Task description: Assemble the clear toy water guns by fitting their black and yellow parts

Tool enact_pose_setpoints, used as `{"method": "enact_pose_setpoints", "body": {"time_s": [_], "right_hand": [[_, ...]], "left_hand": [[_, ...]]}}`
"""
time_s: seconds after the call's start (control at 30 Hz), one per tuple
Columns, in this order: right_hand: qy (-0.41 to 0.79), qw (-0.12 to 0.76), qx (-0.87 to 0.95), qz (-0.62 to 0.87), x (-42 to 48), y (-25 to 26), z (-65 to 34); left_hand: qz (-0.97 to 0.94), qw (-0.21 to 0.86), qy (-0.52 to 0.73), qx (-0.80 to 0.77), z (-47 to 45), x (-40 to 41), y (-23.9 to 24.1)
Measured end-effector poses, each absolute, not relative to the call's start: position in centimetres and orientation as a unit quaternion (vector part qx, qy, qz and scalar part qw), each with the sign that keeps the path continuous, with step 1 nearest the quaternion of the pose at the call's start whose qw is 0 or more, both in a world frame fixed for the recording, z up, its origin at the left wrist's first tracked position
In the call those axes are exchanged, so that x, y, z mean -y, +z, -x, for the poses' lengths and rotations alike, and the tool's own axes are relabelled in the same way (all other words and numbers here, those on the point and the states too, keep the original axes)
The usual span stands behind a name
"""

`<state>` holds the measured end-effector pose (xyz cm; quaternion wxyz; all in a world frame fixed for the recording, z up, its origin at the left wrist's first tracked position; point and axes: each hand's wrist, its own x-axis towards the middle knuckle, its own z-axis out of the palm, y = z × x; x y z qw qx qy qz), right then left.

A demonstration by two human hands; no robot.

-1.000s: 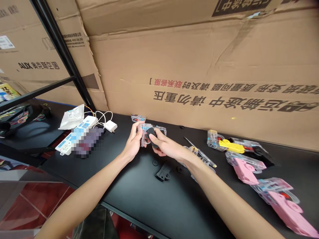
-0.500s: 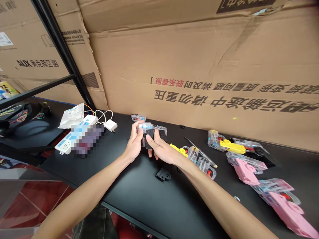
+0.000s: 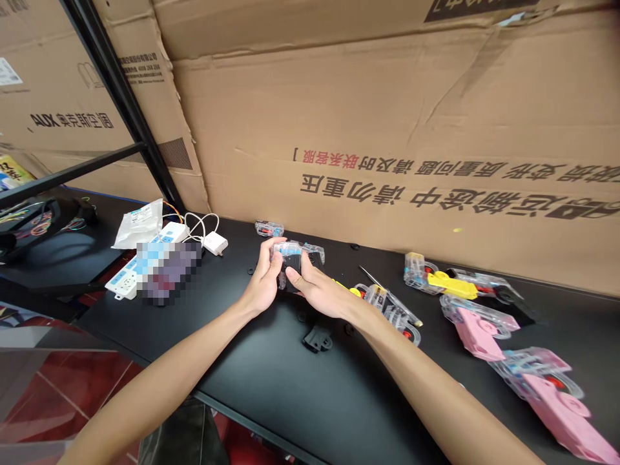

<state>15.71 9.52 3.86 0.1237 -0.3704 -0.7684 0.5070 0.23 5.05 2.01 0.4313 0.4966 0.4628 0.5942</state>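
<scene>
A clear plastic toy gun with black parts is held between both hands above the black table. My left hand is closed around its left side, thumb up along the clear shell. My right hand grips the right side, its thumb pressing on the black part; the fingers underneath are hidden. A loose black plastic piece lies on the table just below the hands. Behind them rests another small clear toy piece. Beside my right forearm are a clear and yellow toy gun and a thin screwdriver.
To the right lie a yellow toy gun and two pink ones. A white power strip, a charger and a plastic bag sit at the left. Cardboard walls the back; a black metal post stands left.
The toy gun has tilted slightly in my hands, and my right thumb has shifted a little right and down. My right fingers, seen below it before, are now mostly hidden.
</scene>
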Motion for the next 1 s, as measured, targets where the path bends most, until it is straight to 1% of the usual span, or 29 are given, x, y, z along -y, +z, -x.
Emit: {"method": "enact_pose_setpoints", "body": {"time_s": [0.1, 0.23, 0.4, 0.47, 0.57, 0.6, 0.77, 0.87, 1.0], "right_hand": [[0.499, 0.124, 0.762, 0.394, -9.5, 4.0, -15.7], [0.522, 0.136, 0.756, 0.371, -9.5, 4.4, -15.8], [0.537, 0.129, 0.768, 0.325, -9.9, 5.0, -15.8], [0.54, 0.136, 0.768, 0.318, -10.1, 5.1, -15.8], [0.541, 0.145, 0.766, 0.315, -10.5, 5.2, -16.2], [0.534, 0.149, 0.768, 0.321, -10.7, 5.3, -16.4], [0.506, 0.167, 0.772, 0.346, -12.1, 5.5, -17.8], [0.499, 0.208, 0.758, 0.365, -12.6, 5.5, -18.1], [0.501, 0.24, 0.753, 0.353, -12.4, 5.9, -17.9]], "left_hand": [[-0.506, 0.422, 0.594, -0.461, -0.2, -5.0, 2.3], [-0.503, 0.418, 0.602, -0.458, -0.3, -4.8, 2.6], [-0.49, 0.488, 0.581, -0.428, 0.1, -5.1, 2.8], [-0.498, 0.474, 0.587, -0.428, 0.5, -5.5, 2.8], [-0.495, 0.418, 0.62, -0.443, 1.2, -6.0, 2.7], [-0.493, 0.417, 0.621, -0.445, 1.4, -6.2, 2.6], [-0.504, 0.471, 0.569, -0.448, 2.2, -6.5, 2.7], [-0.511, 0.509, 0.536, -0.439, 2.3, -6.2, 3.1], [-0.489, 0.536, 0.54, -0.427, 2.2, -6.1, 3.7]]}}
